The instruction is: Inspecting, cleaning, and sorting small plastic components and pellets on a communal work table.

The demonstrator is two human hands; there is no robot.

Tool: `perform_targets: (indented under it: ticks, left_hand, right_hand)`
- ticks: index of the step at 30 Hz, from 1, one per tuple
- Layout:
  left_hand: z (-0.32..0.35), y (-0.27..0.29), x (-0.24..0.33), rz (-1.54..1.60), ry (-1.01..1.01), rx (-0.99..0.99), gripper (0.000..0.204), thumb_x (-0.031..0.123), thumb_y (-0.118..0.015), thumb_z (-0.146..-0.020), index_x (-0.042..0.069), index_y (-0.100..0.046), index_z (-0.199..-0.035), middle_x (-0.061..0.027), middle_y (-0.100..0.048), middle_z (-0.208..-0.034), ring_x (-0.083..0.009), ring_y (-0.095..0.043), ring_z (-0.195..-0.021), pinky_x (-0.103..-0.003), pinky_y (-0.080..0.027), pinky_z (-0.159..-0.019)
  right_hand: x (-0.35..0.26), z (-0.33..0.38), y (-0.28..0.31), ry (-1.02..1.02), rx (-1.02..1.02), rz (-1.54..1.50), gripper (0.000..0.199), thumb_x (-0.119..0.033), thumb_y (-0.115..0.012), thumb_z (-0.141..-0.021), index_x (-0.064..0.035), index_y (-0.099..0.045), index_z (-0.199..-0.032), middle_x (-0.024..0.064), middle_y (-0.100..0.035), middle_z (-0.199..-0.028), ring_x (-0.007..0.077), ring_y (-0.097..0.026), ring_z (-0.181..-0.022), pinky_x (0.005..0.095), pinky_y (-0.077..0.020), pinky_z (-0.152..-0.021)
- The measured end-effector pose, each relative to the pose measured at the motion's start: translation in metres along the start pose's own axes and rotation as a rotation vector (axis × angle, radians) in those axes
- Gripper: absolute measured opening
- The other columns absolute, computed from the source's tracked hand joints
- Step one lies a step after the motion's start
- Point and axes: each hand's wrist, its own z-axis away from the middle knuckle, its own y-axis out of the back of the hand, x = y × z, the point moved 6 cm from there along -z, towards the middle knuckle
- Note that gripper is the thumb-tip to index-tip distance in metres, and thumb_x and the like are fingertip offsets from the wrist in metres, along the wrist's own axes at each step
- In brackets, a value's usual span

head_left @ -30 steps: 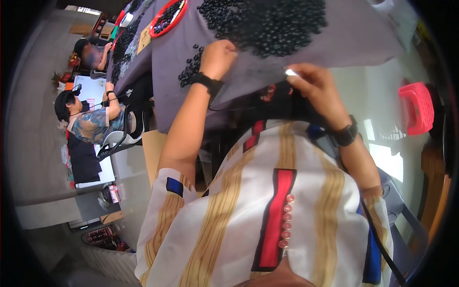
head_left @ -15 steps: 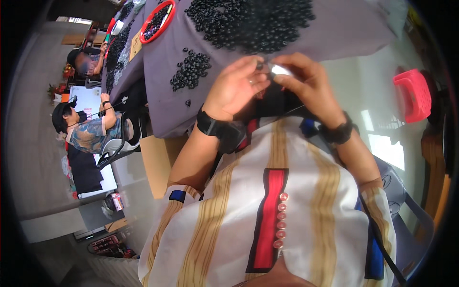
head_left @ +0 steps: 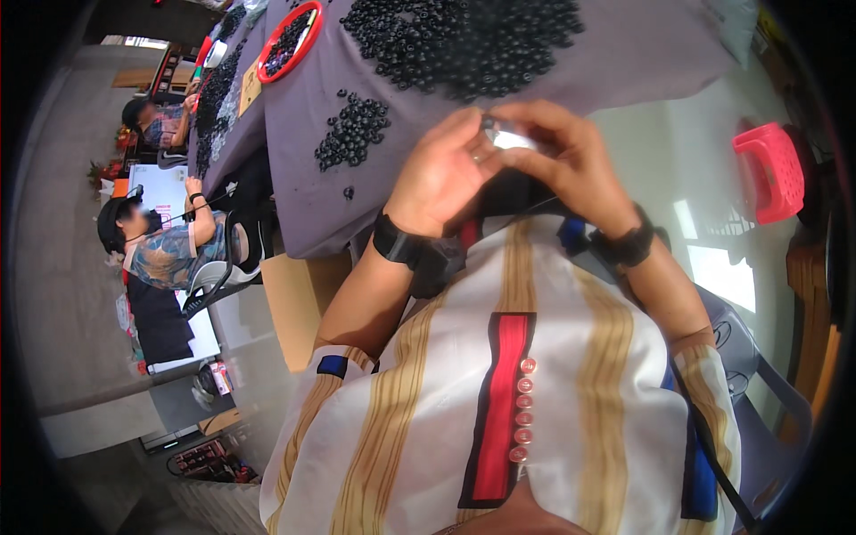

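My left hand (head_left: pixel 437 183) is closed in a pinch at the near edge of the cloth, with a small black ring-like part (head_left: pixel 487 122) at its fingertips. In my right hand (head_left: pixel 575 156), a small shiny silver-white tool (head_left: pixel 514 140) is gripped between thumb and fingers. Its tip meets the black part, though the exact contact is hidden by my fingers. Beyond my hands spreads a large heap of small black ring-like parts (head_left: pixel 464 45). A smaller heap of them (head_left: pixel 352 132) lies to the left, with one loose part (head_left: pixel 349 193) nearer me.
A grey-purple cloth (head_left: pixel 294 152) covers the table. At its far left stands a red tray (head_left: pixel 316 31) holding more dark parts. An open cardboard box (head_left: pixel 299 303) is below the left edge, a pink plastic stool (head_left: pixel 774 174) at right. Two people sit along the left.
My hands have come closer together, and the silver-white tool has shifted slightly left toward the black part. My right fingers now curl further over it.
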Motion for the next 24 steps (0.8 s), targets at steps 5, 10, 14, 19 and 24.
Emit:
perform_targets:
  ticks: [5,10,14,19,24]
  left_hand:
    - [0.003,0.002,0.004,-0.023,-0.055,-0.059,0.008,0.012,-0.058,-0.090,0.007,-0.059,-0.096,-0.0026,-0.061,-0.085,-0.0130,-0.059,-0.080,-0.033,-0.052,-0.076]
    - [0.006,0.005,0.006,-0.046,-0.085,-0.044,0.008,0.008,-0.060,-0.088,0.006,-0.059,-0.095,-0.0037,-0.062,-0.087,-0.0138,-0.061,-0.074,-0.030,-0.052,-0.071]
    - [0.010,0.002,0.011,-0.123,-0.141,-0.075,0.009,0.006,-0.061,-0.087,0.005,-0.059,-0.096,-0.0045,-0.063,-0.089,-0.0138,-0.061,-0.074,-0.028,-0.052,-0.070]
    - [0.011,0.001,0.015,-0.170,-0.202,-0.033,0.013,0.002,-0.059,-0.086,0.003,-0.059,-0.099,-0.0056,-0.064,-0.090,-0.0134,-0.061,-0.074,-0.023,-0.050,-0.066]
    - [0.015,-0.003,0.011,-0.166,-0.205,-0.038,0.015,0.002,-0.058,-0.087,0.002,-0.059,-0.102,-0.0056,-0.064,-0.091,-0.0123,-0.061,-0.076,-0.022,-0.049,-0.066]
  right_hand:
    - [0.002,-0.002,-0.001,0.041,-0.015,-0.018,0.032,0.001,-0.065,-0.082,0.0018,-0.059,-0.113,0.0067,-0.062,-0.105,0.0148,-0.061,-0.097,0.0267,-0.0484,-0.087]
    - [0.000,0.000,-0.002,0.036,-0.041,-0.092,0.030,-0.001,-0.067,-0.081,0.0021,-0.061,-0.111,0.0071,-0.062,-0.102,0.0146,-0.062,-0.093,0.0262,-0.0499,-0.083]
    - [-0.002,0.000,-0.005,-0.023,-0.069,-0.091,0.034,0.005,-0.064,-0.081,0.0011,-0.059,-0.114,0.0055,-0.061,-0.102,0.0146,-0.060,-0.097,0.0262,-0.0473,-0.088]
    - [-0.006,0.001,-0.006,-0.040,-0.082,-0.058,0.035,0.005,-0.063,-0.081,0.0013,-0.059,-0.115,0.0054,-0.060,-0.099,0.0144,-0.060,-0.096,0.0258,-0.0477,-0.086]
    - [-0.007,0.001,-0.007,-0.053,-0.097,-0.007,0.033,0.004,-0.063,-0.082,0.0020,-0.060,-0.114,0.0056,-0.060,-0.099,0.0148,-0.061,-0.094,0.0252,-0.0485,-0.085]
